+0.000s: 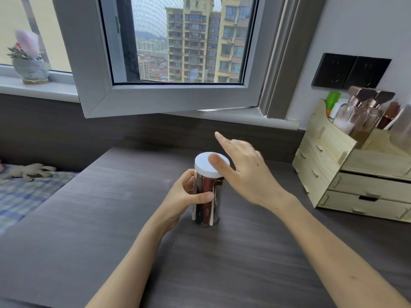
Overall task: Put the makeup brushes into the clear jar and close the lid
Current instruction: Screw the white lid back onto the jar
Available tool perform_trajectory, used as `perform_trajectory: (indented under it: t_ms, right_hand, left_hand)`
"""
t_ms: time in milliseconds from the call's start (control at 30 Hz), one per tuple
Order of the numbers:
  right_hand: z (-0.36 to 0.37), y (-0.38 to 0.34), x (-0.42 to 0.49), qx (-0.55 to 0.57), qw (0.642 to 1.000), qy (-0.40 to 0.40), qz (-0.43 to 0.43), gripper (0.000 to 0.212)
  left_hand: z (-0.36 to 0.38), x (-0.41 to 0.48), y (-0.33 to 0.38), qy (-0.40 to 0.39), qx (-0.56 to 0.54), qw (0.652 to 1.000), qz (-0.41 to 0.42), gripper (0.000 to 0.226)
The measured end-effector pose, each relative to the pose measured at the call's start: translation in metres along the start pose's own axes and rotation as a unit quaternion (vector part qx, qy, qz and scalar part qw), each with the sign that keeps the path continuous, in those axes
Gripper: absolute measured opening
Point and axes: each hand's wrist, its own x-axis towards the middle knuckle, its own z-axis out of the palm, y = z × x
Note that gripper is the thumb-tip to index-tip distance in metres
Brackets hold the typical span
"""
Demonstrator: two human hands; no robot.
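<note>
**Lid on jar, brushes inside — likely final tightening or release**

Status: clear jar [206, 201] stands upright on the dark wood-grain desk [111, 218], roughly mid-desk, just left of the wooden drawer organizer [355, 174] but not touching it. Makeup brushes [208, 196] are inside — I can make out a red handle, dark handles and a white one, all standing vertically. No loose brushes visible on the desk. White lid [208, 165] sits on top of the jar and looks level.

So the loading step reads as done. The lid is placed; whether it's fully screwed or seated can't be confirmed from this angle. Remaining, at most: a last twist or press, then let go.

Hands:
- left hand [189, 194] wrapped around the jar body at mid-height, thumb across the front face, fingers around the far side. Firm steadying grip, forearm coming in from lower-left.
- right hand [244, 174] is above and right of the lid, fingers spread and extended, index pointing away toward the window. Thumb overlaps the lid top in view; contact looks likely but isn't certain. Not clamped on the lid rim — nothing gripped. Slight motion blur at the knuckles.

Read: the right hand is either coming off the lid or resetting for another turn. Can't tell which.
</note>
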Motion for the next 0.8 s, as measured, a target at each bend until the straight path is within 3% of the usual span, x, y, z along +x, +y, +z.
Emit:
perform_trajectory:
  t_ms: [67,167,200,333,433,467,567,600,800]
  right_hand:
    - [-0.009,0.000,-0.004,0.026,1.000,-0.001,-0.018,0.087]
    - [-0.015,0.002,-0.003,-0.029,0.990,0.138,-0.026,0.083]
    - [-0.016,0.002,-0.002,-0.037,0.988,0.149,-0.031,0.082]
    - [-0.011,0.004,0.001,0.012,0.998,0.044,-0.044,0.089]
    - [-0.010,0.008,0.004,-0.025,0.995,0.086,-0.046,0.081]
    - [-0.009,0.009,0.005,-0.039,0.996,0.067,-0.047,0.076]
    - [0.000,0.013,0.005,0.032,0.995,-0.071,-0.055,0.062]
    - [0.003,0.012,0.004,0.061,0.993,-0.085,-0.050,0.057]
    - [0.019,0.003,-0.008,0.106,0.994,0.034,-0.010,0.041]
  left_hand:
    - [0.001,0.000,0.000,0.001,0.000,1.000,0.001,0.072]
    - [0.001,-0.001,-0.001,0.010,-0.007,1.000,-0.002,0.073]
    - [0.001,-0.001,-0.001,0.010,-0.007,1.000,-0.002,0.073]
    - [0.002,-0.001,0.002,0.001,-0.010,1.000,-0.003,0.073]
    - [0.004,-0.003,0.002,-0.019,-0.010,1.000,0.000,0.075]
    - [0.004,-0.004,0.003,-0.020,-0.008,1.000,0.001,0.074]
    - [0.005,-0.004,0.004,-0.016,-0.008,1.000,0.004,0.070]
    - [0.005,-0.004,0.004,-0.013,-0.008,1.000,0.005,0.069]
    - [0.008,-0.005,0.003,0.027,0.005,0.999,0.020,0.063]
